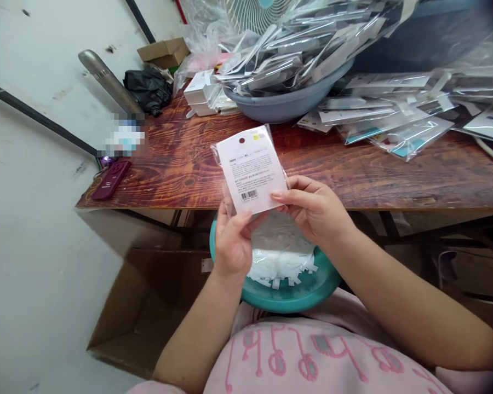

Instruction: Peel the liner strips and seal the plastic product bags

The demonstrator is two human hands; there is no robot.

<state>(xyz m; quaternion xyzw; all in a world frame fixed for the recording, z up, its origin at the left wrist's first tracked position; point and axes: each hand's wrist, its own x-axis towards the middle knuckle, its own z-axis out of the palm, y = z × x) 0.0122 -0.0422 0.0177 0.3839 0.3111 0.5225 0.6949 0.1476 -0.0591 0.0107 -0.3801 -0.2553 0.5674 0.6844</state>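
A white printed card in a clear plastic sleeve [252, 167] is held up between both hands, its barcode at the lower left and a round hole near the top. My left hand [233, 241] grips its lower left corner, thumb in front. My right hand [318, 210] pinches the lower right edge, thumb on the card's face. Below the hands, a teal basin [291, 303] rests at my lap with white paper strips [279, 265] and clear plastic inside.
On the wooden table [168, 164] a blue-grey basin [287, 106] overflows with plastic-wrapped packages. More flat packages [394, 109] lie at the right. A dark red phone [110, 180] sits at the left edge. An open cardboard box [148, 306] stands below, left.
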